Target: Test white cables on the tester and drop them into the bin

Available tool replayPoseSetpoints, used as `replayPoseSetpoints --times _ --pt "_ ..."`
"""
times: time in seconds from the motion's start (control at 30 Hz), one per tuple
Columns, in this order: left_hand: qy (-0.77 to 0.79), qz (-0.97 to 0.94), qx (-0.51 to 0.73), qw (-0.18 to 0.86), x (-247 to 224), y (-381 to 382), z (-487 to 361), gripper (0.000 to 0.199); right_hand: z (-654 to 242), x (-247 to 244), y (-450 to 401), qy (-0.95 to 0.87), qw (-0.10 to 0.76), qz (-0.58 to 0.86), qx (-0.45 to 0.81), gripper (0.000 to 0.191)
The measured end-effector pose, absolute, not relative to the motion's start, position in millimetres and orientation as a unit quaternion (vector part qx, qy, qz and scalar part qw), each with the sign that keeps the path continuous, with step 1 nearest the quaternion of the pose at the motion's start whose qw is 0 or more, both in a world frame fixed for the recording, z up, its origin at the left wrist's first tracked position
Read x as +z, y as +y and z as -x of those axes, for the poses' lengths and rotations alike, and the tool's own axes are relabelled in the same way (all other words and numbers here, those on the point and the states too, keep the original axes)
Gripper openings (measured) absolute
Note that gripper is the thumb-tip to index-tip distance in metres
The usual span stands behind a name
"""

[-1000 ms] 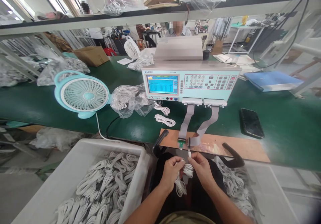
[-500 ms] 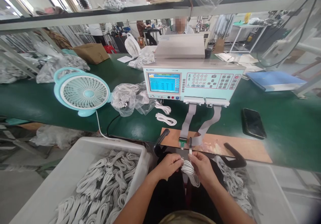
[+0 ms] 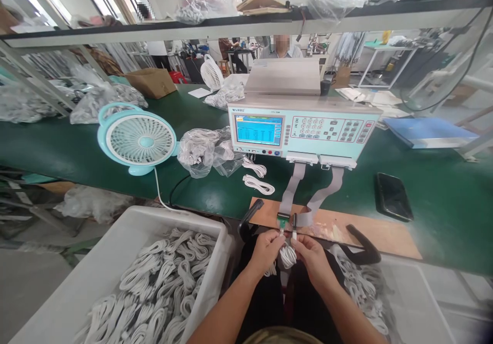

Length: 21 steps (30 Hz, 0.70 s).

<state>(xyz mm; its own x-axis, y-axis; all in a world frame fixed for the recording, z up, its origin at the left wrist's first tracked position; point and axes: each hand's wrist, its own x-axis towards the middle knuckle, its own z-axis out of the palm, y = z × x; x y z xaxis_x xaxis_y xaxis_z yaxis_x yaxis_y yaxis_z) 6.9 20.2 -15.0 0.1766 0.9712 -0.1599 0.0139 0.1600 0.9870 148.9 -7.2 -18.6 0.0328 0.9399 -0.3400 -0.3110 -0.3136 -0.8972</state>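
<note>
A coiled white cable (image 3: pixel 288 256) hangs between my two hands over my lap. My left hand (image 3: pixel 268 249) pinches one end of it right at the small green circuit board (image 3: pixel 282 222); whether the plug is fully seated there I cannot tell. My right hand (image 3: pixel 308 251) grips the other end, a white plug (image 3: pixel 295 235) that meets the dark connector (image 3: pixel 295 221) beside the board. Grey ribbon cables (image 3: pixel 291 187) run from both connectors up to the tester (image 3: pixel 304 131), whose blue screen (image 3: pixel 259 130) is lit.
A white bin (image 3: pixel 134 226) of coiled cables stands at left, another bin (image 3: pixel 414 287) at right. Two coiled cables (image 3: pixel 259 184) lie before the tester. A blue fan (image 3: pixel 138 137), bagged cables (image 3: pixel 198 151), a phone (image 3: pixel 393 196) and a wooden board (image 3: pixel 358 228) are on the bench.
My left hand has moved up with its cable end to the green board. The coil has shifted slightly left and up. My right hand stays at the dark connector. The whole view has shifted slightly.
</note>
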Motion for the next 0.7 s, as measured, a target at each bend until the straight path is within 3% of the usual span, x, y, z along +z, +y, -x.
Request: replayPoseSetpoints --times 0.2,0.43,0.7 --pt "0.5 -0.358 0.43 0.661 -7 17 -17 0.039 -149 -15 -9 -0.292 0.498 0.495 0.65 0.032" --pt "0.527 -0.409 0.449 0.594 -29 17 -16 0.045 -148 -19 -7 -0.3 0.492 0.504 0.643 0.036" --pt "0.5 -0.448 0.432 0.602 -27 23 -21 0.052 -146 -31 1 -0.3 0.509 0.508 0.627 0.041"
